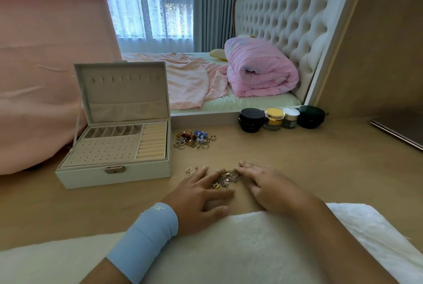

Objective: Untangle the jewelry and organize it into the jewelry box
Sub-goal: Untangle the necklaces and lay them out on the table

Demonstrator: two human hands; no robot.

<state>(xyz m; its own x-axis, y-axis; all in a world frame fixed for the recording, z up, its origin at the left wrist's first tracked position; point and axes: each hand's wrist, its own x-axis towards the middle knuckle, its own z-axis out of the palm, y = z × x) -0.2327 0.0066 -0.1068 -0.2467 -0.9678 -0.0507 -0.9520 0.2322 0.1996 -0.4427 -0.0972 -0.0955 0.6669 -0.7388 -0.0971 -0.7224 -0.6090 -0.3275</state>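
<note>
**Q:** Where is the jewelry?

**A:** A small tangle of gold chains and charms [225, 178] lies on the pale wooden desk [320, 157], between the person's two hands. A second heap of rings and blue beads [194, 139] sits further back, just right of the jewelry box. Two tiny loose pieces [188, 170] lie left of the tangle

**Q:** What are the hands doing?

**A:** The left hand [201, 194] lies palm down with fingers straight and spread, its fingertips touching the tangle's left side. A light blue wristband [146, 240] wraps that wrist. The right hand [272, 189] is also flat, its fingers stretched to the tangle's right side. Neither hand grips anything

**Q:** And the box?

**A:** The white jewelry box [114, 176] stands on the desk to the left, well apart from the tangle, with its lid upright. The beige tray has small compartments at the back, a dotted panel in front and ring rolls on the right

**Q:** Anything else?

**A:** Four cosmetic jars [273, 118] stand together at the desk's far edge. A white fluffy cloth [229, 249] lies under the forearms. Beyond the desk, a rolled pink quilt [258, 70] rests on a bed
</note>
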